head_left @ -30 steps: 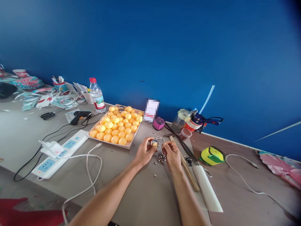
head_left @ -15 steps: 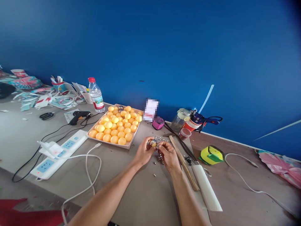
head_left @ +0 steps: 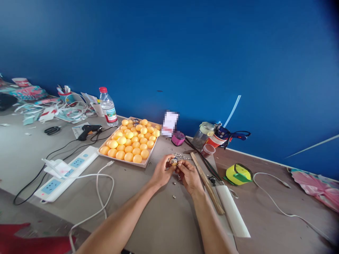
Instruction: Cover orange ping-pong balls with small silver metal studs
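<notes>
My left hand (head_left: 162,172) holds a small ball (head_left: 174,161) between thumb and fingers; its surface shows silver pieces with some orange between them. On the ball's right side, the closed fingertips of my right hand (head_left: 189,175) touch or nearly touch it; whatever they pinch is too small to make out. Silver beads (head_left: 180,156) lie in a loose heap just behind my hands. Two more beads (head_left: 174,197) sit apart on the table in front. To the left, a shallow box (head_left: 144,164) is full of orange ping-pong balls (head_left: 128,157).
A white power strip (head_left: 67,173) with cables and a black glue gun (head_left: 88,131) lie left. Near the wall stand a water bottle (head_left: 109,109), a clear jar (head_left: 202,135) and a purple container (head_left: 178,138). Wooden strips (head_left: 206,183) and a yellow-green item (head_left: 238,173) are at right.
The ball has turned slightly in my fingers, and my hands have drawn a little closer together around it. Everything else on the table stays where it was.
</notes>
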The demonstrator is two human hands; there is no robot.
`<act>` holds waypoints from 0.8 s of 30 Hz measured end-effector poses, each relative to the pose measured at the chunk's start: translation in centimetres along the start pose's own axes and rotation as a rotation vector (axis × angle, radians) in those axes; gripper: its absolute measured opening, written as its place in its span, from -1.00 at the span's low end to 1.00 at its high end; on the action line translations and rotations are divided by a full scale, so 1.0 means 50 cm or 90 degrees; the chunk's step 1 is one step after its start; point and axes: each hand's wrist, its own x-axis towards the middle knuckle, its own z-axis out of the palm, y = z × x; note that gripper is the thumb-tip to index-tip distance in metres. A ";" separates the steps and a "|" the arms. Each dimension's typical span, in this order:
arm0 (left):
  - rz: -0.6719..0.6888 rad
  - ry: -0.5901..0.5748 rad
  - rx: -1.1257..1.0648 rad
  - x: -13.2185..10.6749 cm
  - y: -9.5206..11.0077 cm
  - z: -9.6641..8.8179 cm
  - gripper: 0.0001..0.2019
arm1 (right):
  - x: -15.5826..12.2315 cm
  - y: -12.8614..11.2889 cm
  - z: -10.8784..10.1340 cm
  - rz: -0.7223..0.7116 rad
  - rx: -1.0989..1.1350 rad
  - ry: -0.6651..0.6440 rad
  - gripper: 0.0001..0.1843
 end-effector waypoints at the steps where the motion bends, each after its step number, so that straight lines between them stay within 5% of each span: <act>1: 0.006 0.002 0.007 -0.001 0.000 0.000 -0.69 | 0.000 -0.001 0.001 0.005 0.002 0.002 -0.76; 17: 0.089 -0.002 0.112 -0.007 -0.003 -0.002 -0.68 | 0.003 0.015 -0.003 0.043 0.052 0.035 -0.70; 24: -0.016 -0.007 -0.009 -0.002 -0.010 0.002 -0.67 | 0.007 0.005 -0.012 0.028 -0.006 0.009 -0.69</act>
